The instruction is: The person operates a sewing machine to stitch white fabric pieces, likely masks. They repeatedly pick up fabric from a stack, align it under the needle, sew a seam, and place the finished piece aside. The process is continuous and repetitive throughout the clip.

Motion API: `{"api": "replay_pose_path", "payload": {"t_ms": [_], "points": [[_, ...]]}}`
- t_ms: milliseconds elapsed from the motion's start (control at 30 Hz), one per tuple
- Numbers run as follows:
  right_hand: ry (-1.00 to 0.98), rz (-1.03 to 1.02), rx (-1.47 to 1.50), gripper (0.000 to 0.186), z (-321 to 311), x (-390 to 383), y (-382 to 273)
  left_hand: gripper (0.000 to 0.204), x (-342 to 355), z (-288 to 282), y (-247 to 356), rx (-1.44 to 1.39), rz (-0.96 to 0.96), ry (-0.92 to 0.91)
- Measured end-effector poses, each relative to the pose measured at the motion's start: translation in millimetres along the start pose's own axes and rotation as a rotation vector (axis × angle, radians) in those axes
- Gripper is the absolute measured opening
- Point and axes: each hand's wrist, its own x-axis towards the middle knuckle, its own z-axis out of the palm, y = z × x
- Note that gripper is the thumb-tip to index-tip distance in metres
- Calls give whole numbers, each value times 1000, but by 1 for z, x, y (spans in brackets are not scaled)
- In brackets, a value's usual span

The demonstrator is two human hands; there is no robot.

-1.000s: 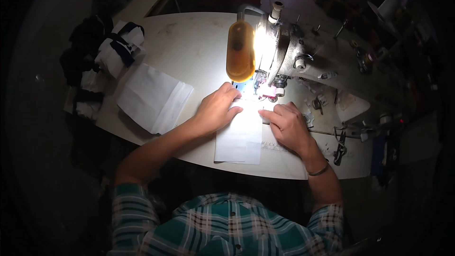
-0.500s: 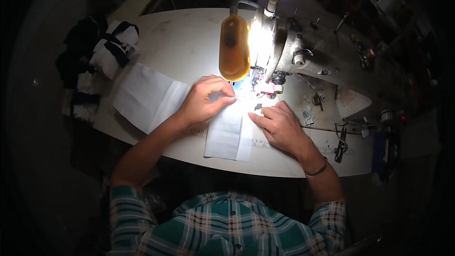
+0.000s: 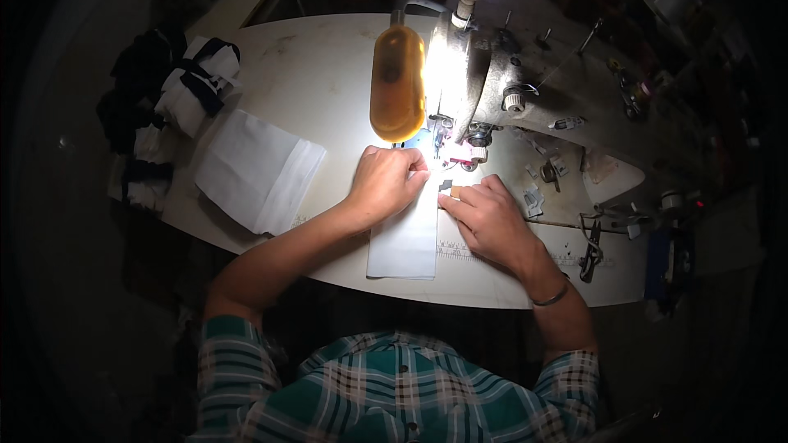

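Note:
A folded strip of white fabric lies in front of the sewing machine, its upper end close to the needle area. My left hand is closed in a pinch on the strip's upper left edge. At the strip's right edge, my right hand rests on the table with curled fingers, thumb tip at the fabric. Whatever its fingers hold, if anything, is hidden. A small dark piece sits just beyond its fingertips.
Another white fabric piece lies on the table at left, beside a heap of dark and white fabric. An amber oval shade hangs near the needle. Thread snips lie at right, near a printed ruler.
My left hand has moved right, closer to the needle, with the strip's upper edge. The strip has shifted slightly right and lies flatter. My right hand has barely moved.

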Motion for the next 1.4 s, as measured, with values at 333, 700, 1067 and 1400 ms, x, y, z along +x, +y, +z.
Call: {"api": "replay_pose_path", "payload": {"t_ms": [333,700,1067,1400], "points": [[19,-10,-73,35,3,0,-1,12,-1,-2,0,-9,-4,-12],[-50,31,-184,34,7,-1,0,37,-60,2,9,206,430,81],[-22,115,-245,40,16,7,12,38,-30,5,-12,211,494,114],[-29,111,-226,38,14,7,12,26,-35,6,-16,199,545,159]]}}
